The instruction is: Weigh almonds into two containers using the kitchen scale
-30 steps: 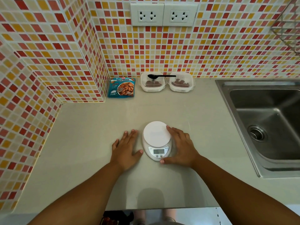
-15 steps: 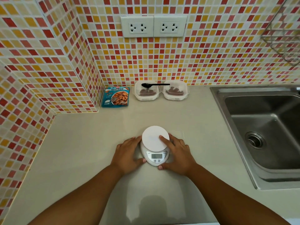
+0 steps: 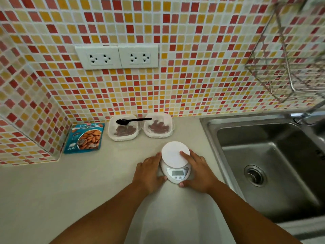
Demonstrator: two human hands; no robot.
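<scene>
Both containers, the left container (image 3: 124, 128) and the right container (image 3: 158, 126), already hold almonds at the wall; the left hand (image 3: 149, 175) and right hand (image 3: 197, 173) grasp the empty kitchen scale (image 3: 175, 164) on the surface (image 3: 70, 191); weighing seems finished.

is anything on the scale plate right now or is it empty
Empty. The round white plate of the white digital kitchen scale carries no container; only the right hand's fingertips overlap its rim, while the left hand holds the base.
</scene>
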